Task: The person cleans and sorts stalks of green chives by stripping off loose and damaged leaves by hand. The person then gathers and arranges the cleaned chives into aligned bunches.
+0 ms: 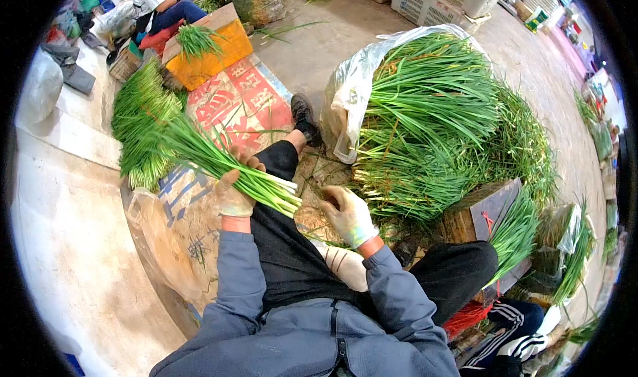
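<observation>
My left hand (236,188), in a pale thin glove, is closed round a bunch of garlic chives (219,161). The white stalk ends point right, over my knee, and the green leaves trail up to the left. My right hand (347,212), gloved too, hovers a short way right of the stalk ends, apart from them. Its fingers are bent, with a gap between thumb and forefinger, and I see nothing held in them. Beyond it lies a big heap of loose chives (432,98), partly in a clear plastic bag (349,104).
Stacked chives (143,124) lie at left by a low wall (73,197). An orange wooden box (209,55) stands ahead on printed cardboard (239,104). A wooden stand (475,211) with chives is at my right knee. People sit nearby; crates (428,8) stand behind.
</observation>
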`<state>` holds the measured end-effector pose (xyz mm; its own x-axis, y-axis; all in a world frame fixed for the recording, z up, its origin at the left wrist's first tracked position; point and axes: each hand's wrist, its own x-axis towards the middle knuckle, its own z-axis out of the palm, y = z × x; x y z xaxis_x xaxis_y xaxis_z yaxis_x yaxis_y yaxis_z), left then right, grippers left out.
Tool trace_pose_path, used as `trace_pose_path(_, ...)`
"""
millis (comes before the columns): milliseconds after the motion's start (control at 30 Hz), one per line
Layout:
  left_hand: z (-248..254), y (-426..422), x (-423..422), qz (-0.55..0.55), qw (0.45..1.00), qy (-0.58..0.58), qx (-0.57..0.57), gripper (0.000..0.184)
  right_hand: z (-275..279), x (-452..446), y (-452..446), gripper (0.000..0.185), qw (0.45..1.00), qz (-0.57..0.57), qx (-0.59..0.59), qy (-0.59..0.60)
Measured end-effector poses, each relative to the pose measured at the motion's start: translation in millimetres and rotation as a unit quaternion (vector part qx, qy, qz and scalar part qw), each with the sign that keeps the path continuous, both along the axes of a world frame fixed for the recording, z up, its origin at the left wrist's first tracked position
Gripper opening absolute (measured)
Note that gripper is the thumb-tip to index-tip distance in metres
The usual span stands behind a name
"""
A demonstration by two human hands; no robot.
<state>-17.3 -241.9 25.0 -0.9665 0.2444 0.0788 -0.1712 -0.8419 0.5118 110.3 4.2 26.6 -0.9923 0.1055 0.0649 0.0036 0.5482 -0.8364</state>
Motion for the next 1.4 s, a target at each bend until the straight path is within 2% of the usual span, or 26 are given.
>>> trace_pose_path(67, -1.2, 10.4, 3.5, -0.085, 0.995, 0.001, 0.047, 0.060, 29.3, -10.6, -13.3, 0.051, 0.997, 0.002, -0.035, 0.073)
trace_pose_path(133, -3.0, 14.6, 11.8, -0.121, 0.992, -0.027, 0.034, 0.076, 35.1, -19.9, -25.7, 0.052, 0.995, 0.050, -0.075, 0.044)
trace_pose_path(267, 10.2, 30.5, 26.5, -0.114, 0.993, -0.015, 0.037, 0.083, 22.0, -30.4, -18.9, 0.038, 0.975, 0.101, -0.172, -0.098)
trace_pose_path(300, 9.2, 29.0, 27.5, -0.115, 0.993, -0.018, 0.031, 0.083, 32.5, -25.2, -14.3, 0.031, 0.917, 0.083, -0.318, -0.227)
trace_pose_path(433, -11.3, 26.5, 26.3, -0.115, 0.992, -0.019, 0.042, 0.077, -9.9, -17.5, -15.9, 0.029, 0.923, 0.066, -0.329, -0.190)
trace_pose_path(500, -24.6, 21.8, 21.0, -0.170, 0.980, -0.026, 0.098, 0.066, -21.2, -13.1, -19.0, 0.030, 0.950, 0.049, -0.299, -0.073)
trace_pose_path(533, -23.1, 27.2, 18.6, -0.090, 0.993, -0.020, 0.076, 0.054, -22.9, -9.3, -17.2, 0.030, 0.950, 0.049, -0.299, -0.073)
trace_pose_path(600, -41.1, 15.4, 3.1, -0.063, 0.993, -0.032, 0.094, 0.051, -25.0, 0.4, -6.5, 0.036, 0.990, 0.018, -0.102, -0.091)
trace_pose_path(633, -35.2, 11.3, 0.7, -0.042, 0.996, -0.025, 0.080, 0.054, -30.5, 7.8, 0.2, 0.040, 0.988, -0.008, -0.093, -0.124)
trace_pose_path(667, -28.6, 7.9, -1.3, -0.021, 0.997, -0.018, 0.068, 0.057, -68.4, 16.5, 10.6, 0.042, 0.993, -0.004, -0.019, -0.116)
trace_pose_path(700, -27.3, 2.1, -4.2, -0.004, 0.998, -0.024, 0.061, 0.060, -87.0, 29.5, 22.7, 0.042, 0.991, 0.000, -0.030, -0.128)
trace_pose_path(733, -22.1, 0.1, -3.9, -0.002, 0.998, -0.025, 0.062, 0.060, -130.8, 40.1, 38.4, 0.038, 0.976, 0.043, 0.102, -0.189)
trace_pose_path(767, -13.4, -2.1, -3.9, 0.022, 0.998, -0.027, 0.058, 0.059, -174.6, 47.8, 53.4, 0.035, 0.926, 0.099, 0.169, -0.323)
trace_pose_path(800, -7.9, -4.3, -5.4, 0.044, 0.997, -0.027, 0.054, 0.059, -214.7, 56.9, 67.9, 0.036, 0.830, 0.151, 0.250, -0.475)
trace_pose_path(833, -9.3, -10.1, -8.6, 0.037, 0.996, -0.030, 0.071, 0.058, -223.0, 69.5, 78.5, 0.039, 0.798, 0.162, 0.262, -0.517)
trace_pose_path(867, -7.1, -11.2, -10.7, 0.038, 0.996, -0.027, 0.071, 0.058, -313.3, 89.7, 99.6, 0.041, 0.783, 0.132, 0.284, -0.537)
trace_pose_path(933, -5.7, -13.6, -13.5, 0.044, 0.999, -0.013, 0.000, 0.062, -199.0, 54.4, 79.3, 0.042, 0.771, 0.238, 0.348, -0.478)
trace_pose_path(967, -7.1, -16.0, -10.8, 0.034, 0.998, -0.047, -0.028, 0.048, -136.3, 35.5, 66.6, 0.041, 0.866, 0.131, 0.250, -0.412)
trace_pose_path(1000, -12.9, -16.6, -12.4, 0.029, 0.991, -0.128, -0.042, 0.039, -75.5, 23.6, 53.7, 0.048, 0.963, 0.035, 0.097, -0.248)
trace_pose_path(1067, -7.5, 8.8, -6.3, 0.028, 0.984, -0.157, -0.079, 0.034, -8.5, -0.9, 25.3, 0.074, 0.999, 0.012, 0.025, -0.035)
trace_pose_path(1133, -25.4, 28.6, -7.9, 0.028, 0.963, -0.248, -0.102, 0.038, 40.2, -8.5, -12.3, 0.086, 0.998, 0.049, 0.027, 0.036)
trace_pose_path(1200, -23.7, 53.6, -0.1, 0.015, 0.964, -0.238, -0.118, 0.045, 25.1, -23.0, -40.1, 0.090, 0.993, 0.111, 0.006, 0.038)
trace_pose_path(1267, -9.6, 64.7, 7.9, -0.090, 0.985, -0.120, -0.089, 0.074, -12.2, -30.5, -44.2, 0.079, 0.995, 0.089, 0.043, -0.015)
trace_pose_path(1333, 16.8, 68.1, 19.1, -0.135, 0.987, -0.071, -0.050, 0.088, -32.7, -29.8, -27.3, 0.069, 0.959, 0.053, -0.248, -0.131)
trace_pose_path(1367, 1.5, 53.4, 19.9, -0.200, 0.974, -0.063, -0.084, 0.095, -25.3, -25.9, -17.5, 0.055, 0.913, 0.080, -0.357, -0.182)
trace_pose_path(1400, -17.6, 50.8, 23.2, -0.200, 0.974, -0.064, -0.085, 0.095, -35.7, -22.7, -12.7, 0.046, 0.888, 0.101, -0.423, -0.147)
